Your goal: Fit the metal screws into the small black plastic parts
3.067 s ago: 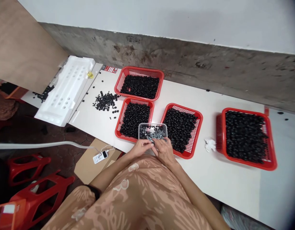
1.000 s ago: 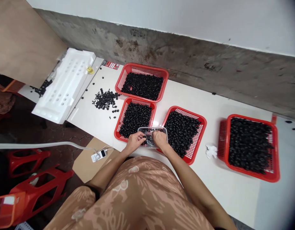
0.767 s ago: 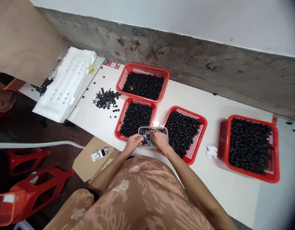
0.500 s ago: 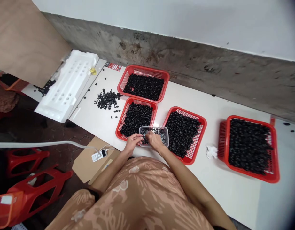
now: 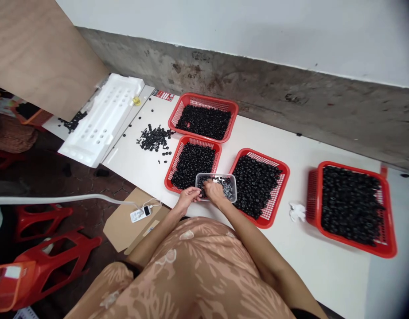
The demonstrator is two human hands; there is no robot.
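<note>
A small clear plastic container holds tiny black and silvery parts, in front of the middle red baskets. My left hand is at its left edge with thumb and fingers pinched together; what they hold is too small to name. Reaching over the near rim, my right hand has its fingertips down among the parts, closed, with anything in them hidden. Close behind stands a red basket of small black round pieces. Another red basket with similar black pieces stands just right of the container.
Farther back is a red basket of small black parts, with a loose black pile to its left. A full red basket stands far right, near crumpled white tissue. White foam lies left; red stools stand below.
The whole view has shifted slightly. My right fingers have gone a little deeper among the parts and apart from my left fingertips, which stay pinched at the container's left edge.
</note>
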